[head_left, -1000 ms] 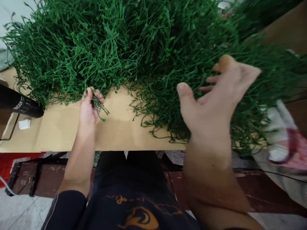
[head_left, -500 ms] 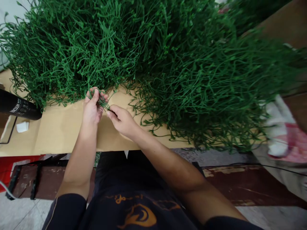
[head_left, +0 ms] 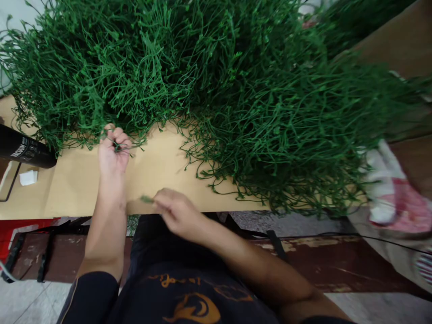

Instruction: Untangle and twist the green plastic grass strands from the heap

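A large heap of green artificial stems covers the back of the cardboard-topped table. My left hand, palm up at the heap's front left edge, has its fingers curled round a few thin green stems. Lower and to the right, near the table's front edge, my right hand is closed in a pinch. A small green sprig, blurred by motion, sticks out from its fingertips to the left. The two hands are apart.
A black vacuum bottle lies at the left, with a small white paper piece in front. Red and white cloth is at the right. Below the table are a brown bench and a red object.
My hands have separated. My left hand has moved left, its fingers curling in; my right hand has come down towards the table's front edge with a small green sprig.
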Available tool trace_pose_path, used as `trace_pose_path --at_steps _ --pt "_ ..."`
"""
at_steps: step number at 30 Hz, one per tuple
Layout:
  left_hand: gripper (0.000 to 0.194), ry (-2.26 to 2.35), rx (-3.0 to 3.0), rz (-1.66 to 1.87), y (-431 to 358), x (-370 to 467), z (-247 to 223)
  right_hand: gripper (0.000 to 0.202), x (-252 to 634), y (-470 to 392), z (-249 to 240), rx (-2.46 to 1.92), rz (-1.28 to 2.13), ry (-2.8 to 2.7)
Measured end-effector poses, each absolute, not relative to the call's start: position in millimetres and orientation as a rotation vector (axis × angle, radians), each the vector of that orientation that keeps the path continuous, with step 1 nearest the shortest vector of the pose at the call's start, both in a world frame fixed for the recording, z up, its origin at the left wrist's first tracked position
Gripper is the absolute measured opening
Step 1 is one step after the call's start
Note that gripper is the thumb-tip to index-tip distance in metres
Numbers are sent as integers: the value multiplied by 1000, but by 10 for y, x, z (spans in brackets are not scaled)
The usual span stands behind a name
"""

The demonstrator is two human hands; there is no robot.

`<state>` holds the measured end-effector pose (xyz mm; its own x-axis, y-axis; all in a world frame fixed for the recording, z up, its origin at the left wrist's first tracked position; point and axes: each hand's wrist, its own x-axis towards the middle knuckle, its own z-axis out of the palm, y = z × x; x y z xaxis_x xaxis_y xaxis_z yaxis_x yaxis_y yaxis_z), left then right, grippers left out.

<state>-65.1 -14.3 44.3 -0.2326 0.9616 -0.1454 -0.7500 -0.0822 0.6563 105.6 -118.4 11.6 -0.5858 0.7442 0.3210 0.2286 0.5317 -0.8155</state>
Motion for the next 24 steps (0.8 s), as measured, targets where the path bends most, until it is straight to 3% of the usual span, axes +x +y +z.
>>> trace_pose_path --at_steps 5,11,16,20,24 --pt "14 812 534 1484 -207 -492 461 27 1476 -858 358 -1172 915 -1825" --pt "7 953 698 1348 -292 -505 390 32 2017 -627 632 -1353 189 -1691" --pt "21 938 864 1240 -363 -512 331 45 2510 -394 886 -1722 -260 -1668" --pt "27 964 925 1206 -406 -483 348 46 2489 -367 861 -1687 -310 -1698" --pt "31 1001 958 1169 -470 -449 389 31 2084 -465 588 -1361 -38 -1834"
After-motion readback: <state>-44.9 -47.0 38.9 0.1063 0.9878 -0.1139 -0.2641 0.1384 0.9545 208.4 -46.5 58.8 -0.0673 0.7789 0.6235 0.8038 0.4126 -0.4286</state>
